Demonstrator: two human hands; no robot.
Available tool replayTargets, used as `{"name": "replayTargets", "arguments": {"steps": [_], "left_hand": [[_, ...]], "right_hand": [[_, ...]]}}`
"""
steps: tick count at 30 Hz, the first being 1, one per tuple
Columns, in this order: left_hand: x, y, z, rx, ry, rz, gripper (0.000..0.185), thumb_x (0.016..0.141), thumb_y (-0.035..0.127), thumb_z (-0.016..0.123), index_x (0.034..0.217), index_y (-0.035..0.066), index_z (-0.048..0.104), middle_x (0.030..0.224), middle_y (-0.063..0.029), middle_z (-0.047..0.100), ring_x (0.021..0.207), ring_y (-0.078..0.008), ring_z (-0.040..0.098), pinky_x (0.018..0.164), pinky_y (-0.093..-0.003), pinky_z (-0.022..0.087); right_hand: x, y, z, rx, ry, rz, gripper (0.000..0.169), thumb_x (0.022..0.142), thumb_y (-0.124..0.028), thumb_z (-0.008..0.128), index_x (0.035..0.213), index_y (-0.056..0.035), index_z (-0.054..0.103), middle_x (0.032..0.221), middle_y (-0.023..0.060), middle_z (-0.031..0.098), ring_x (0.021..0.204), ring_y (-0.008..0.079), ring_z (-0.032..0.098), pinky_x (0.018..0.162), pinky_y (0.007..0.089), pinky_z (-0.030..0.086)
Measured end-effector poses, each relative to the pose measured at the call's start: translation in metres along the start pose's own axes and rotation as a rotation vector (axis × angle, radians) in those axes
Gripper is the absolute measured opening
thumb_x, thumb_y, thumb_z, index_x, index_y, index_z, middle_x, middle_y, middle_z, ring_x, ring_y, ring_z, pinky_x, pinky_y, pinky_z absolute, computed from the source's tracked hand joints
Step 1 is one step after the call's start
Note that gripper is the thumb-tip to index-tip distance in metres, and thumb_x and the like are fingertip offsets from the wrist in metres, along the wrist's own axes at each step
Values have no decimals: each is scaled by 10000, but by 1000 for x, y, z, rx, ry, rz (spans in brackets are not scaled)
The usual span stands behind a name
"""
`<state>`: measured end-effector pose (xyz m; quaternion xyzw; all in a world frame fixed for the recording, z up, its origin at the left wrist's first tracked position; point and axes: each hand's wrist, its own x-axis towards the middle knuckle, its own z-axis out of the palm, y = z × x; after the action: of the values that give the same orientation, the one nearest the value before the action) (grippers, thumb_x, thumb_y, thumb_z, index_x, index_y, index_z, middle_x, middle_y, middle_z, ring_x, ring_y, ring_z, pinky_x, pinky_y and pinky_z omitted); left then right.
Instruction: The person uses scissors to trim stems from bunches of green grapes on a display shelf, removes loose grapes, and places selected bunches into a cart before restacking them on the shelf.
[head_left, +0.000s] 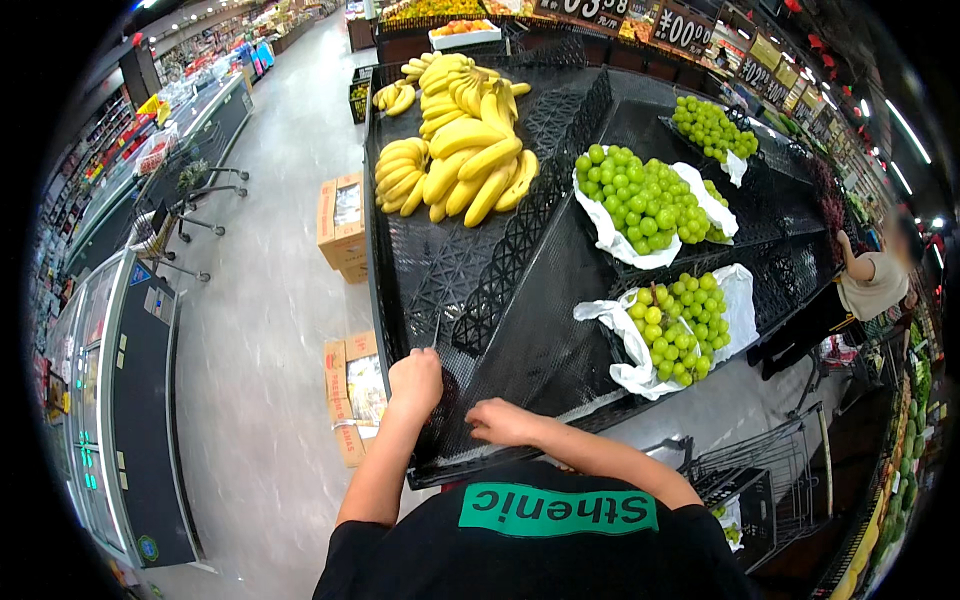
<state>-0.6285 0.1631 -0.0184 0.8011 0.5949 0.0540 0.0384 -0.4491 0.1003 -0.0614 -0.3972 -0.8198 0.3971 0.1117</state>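
My left hand (416, 381) is a fist over the near left corner of a black display stand (517, 367). A thin, narrow object (437, 328) juts forward from it, possibly a blade. To the right, my right hand (499, 422) hangs loosely curled above the stand's near edge; its fingertips are partly hidden. Beyond my left hand, bunches of yellow bananas (465, 161) are heaped on the stand's left side. Green grapes (682, 322) lie on white wrapping at the near right, with more grapes (637, 195) behind them.
A black lattice divider (517, 262) separates bananas from grapes. Cardboard boxes (351, 397) stand on the floor along the left side. A shopping cart (780, 480) is at my right. Farther right, a person (874, 277) stands by the stand. A freezer (127, 420) lines the left aisle.
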Motion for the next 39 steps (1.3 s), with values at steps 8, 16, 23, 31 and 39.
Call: {"name": "replayTargets", "arguments": {"steps": [8, 16, 23, 31, 39], "left_hand": [[0, 2, -1, 48, -18, -19, 141, 746, 52, 604, 884, 23, 603, 930, -169, 615, 766, -306, 664, 631, -368, 547], [-6, 3, -9, -209, 315, 11, 142, 693, -63, 518, 828, -20, 506, 899, -199, 489, 911, -377, 493, 767, -455, 445], [9, -6, 7, -327, 232, 95, 134, 737, -55, 506, 859, -2, 491, 867, -227, 578, 863, -429, 559, 731, -493, 456], [11, 4, -10, -280, 195, 98, 156, 861, 54, 449, 996, 28, 524, 782, -236, 615, 756, -423, 594, 644, -499, 444], [8, 1, -8, -454, 246, 165, 165, 926, 146, 472, 975, 6, 546, 812, -241, 600, 771, -434, 567, 671, -478, 436]], "right_hand": [[-3, 4, 4, -156, -25, -17, 237, 754, -86, 593, 968, 9, 629, 960, 217, 585, 938, 386, 581, 806, 455, 473], [-2, -1, 5, -240, -52, 31, 245, 769, -151, 597, 983, -41, 647, 924, 193, 645, 899, 367, 622, 786, 468, 494], [1, -3, -11, -221, -97, 166, 231, 747, -151, 584, 907, 11, 626, 878, 216, 641, 843, 397, 614, 731, 487, 485], [5, 13, -10, -243, -33, 77, 207, 707, -145, 600, 841, 5, 651, 815, 230, 641, 787, 407, 622, 694, 496, 492], [5, 11, -8, -197, -13, 88, 221, 695, -132, 593, 834, 33, 645, 823, 241, 639, 797, 405, 621, 704, 492, 491]]}}
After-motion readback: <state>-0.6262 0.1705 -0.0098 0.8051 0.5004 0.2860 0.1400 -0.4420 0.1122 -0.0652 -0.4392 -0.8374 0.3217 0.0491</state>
